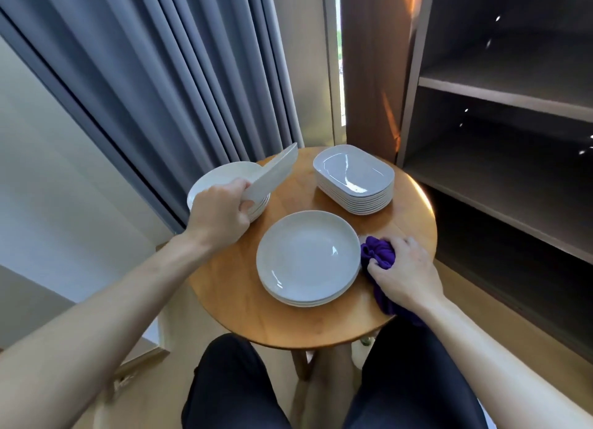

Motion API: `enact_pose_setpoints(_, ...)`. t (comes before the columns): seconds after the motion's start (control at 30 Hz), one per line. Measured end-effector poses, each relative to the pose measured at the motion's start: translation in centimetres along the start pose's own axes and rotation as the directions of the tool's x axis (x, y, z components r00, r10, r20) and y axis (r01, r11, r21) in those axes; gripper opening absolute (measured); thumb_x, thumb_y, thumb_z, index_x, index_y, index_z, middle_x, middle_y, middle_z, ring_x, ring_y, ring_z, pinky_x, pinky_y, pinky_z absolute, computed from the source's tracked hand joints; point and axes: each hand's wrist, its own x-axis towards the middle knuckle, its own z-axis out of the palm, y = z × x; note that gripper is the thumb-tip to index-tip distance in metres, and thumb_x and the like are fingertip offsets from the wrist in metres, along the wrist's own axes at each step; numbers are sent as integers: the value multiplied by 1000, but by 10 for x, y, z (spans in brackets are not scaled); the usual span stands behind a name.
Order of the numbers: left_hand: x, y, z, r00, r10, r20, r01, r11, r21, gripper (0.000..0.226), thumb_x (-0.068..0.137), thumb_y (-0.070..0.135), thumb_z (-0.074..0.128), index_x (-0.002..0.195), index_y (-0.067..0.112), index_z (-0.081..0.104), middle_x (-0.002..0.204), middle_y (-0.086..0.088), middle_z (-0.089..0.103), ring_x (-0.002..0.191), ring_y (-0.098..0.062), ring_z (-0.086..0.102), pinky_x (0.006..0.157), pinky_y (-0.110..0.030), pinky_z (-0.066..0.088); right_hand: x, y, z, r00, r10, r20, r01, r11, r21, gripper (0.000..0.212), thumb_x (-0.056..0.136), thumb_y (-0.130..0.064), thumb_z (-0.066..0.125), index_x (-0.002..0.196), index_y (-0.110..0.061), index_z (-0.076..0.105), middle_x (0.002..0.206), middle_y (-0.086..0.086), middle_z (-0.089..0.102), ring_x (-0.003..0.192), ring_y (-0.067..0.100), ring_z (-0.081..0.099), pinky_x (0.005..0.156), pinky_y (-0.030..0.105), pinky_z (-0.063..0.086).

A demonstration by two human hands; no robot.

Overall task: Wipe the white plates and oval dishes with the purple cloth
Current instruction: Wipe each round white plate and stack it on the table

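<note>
Left hand [221, 213] grips one white plate [272, 175] by its near edge, fingers curled under the rim and thumb on top. The plate is tilted steeply and held above the far-left stack [221, 172] of round plates, clear of the stack's top.

Right hand [406, 274] rests on the surface [244, 284] at the right, fingers closed around the bunched purple cloth [377, 252]. One end of the cloth trails under the wrist toward the near edge. The bunched part lies just beside the rim of the near stack [308, 257] of round plates at the centre of the round wooden surface.

Oval dishes [354, 175] form a taller stack at the far right. A grey curtain [160, 76] hangs beyond the surface, and a dark shelf unit [513, 108] stands to the right.
</note>
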Motion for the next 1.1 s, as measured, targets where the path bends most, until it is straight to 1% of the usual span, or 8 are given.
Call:
enact_pose_setpoints(0.13,10,-18,17,997,-8,71,-6,980,198,21,91,5,64,111,1,68,84,-17,73,75,-42,65,62,-44,51,0,1,0,1000,-5,-1,5,1000,0,54,88,-52,65,136,-28,55,114,-3,50,110,19,49,90,40,50)
enact_pose_setpoints(0.4,0,-51,37,983,-104,152,44,934,355,28,74,-16,53,76,11,47,61,-9,53,57,-39,53,54,-36,35,1,-1,1,1000,-7,-17,7,1000,-4,54,89,-52,66,136,-28,54,124,-1,54,116,20,51,88,36,50)
enact_pose_setpoints(0.53,0,-64,43,971,-89,223,-12,910,414,28,78,-16,47,86,10,53,65,-5,46,59,-34,48,54,-36,37,2,0,3,1000,-4,-14,4,1000,-5,55,90,-52,66,137,-29,53,126,-1,54,118,21,51,91,39,52)
enact_pose_setpoints(0.73,12,-78,54,944,-152,293,10,901,435,28,83,-12,44,92,14,46,67,-2,45,68,-33,55,57,-39,43,3,-3,3,1000,-5,-13,5,1000,7,54,89,-52,66,136,-28,53,122,-2,52,117,21,50,91,39,50)
enact_pose_setpoints(0.9,4,-68,75,903,-274,330,163,931,325,35,75,3,62,100,17,43,78,1,48,77,-27,54,60,-37,44,3,-1,4,1000,-7,-5,7,1000,3,55,89,-53,65,137,-30,52,119,-4,49,117,20,49,89,37,47)
enact_pose_setpoints(0.97,2,-63,81,892,-297,341,203,937,284,41,73,11,69,106,18,45,92,-2,54,87,-25,53,67,-36,48,3,-1,4,1000,-4,-5,4,1000,-1,56,89,-52,65,138,-29,52,120,-4,49,117,20,49,89,37,47)
enact_pose_setpoints(1.03,2,-61,84,872,-325,366,229,932,280,49,74,13,70,117,16,46,120,-9,57,110,-29,51,92,-41,51,3,-2,3,1000,0,-1,0,1000,-1,56,89,-52,65,138,-29,52,121,-3,50,117,20,49,90,37,48)
enact_pose_setpoints(1.1,-9,-55,86,882,-339,327,281,936,212,69,80,10,65,143,11,39,157,-13,35,147,-32,29,124,-44,26,2,-2,3,1000,0,10,0,1000,5,56,89,-52,65,138,-29,51,120,-3,50,117,20,49,91,38,49)
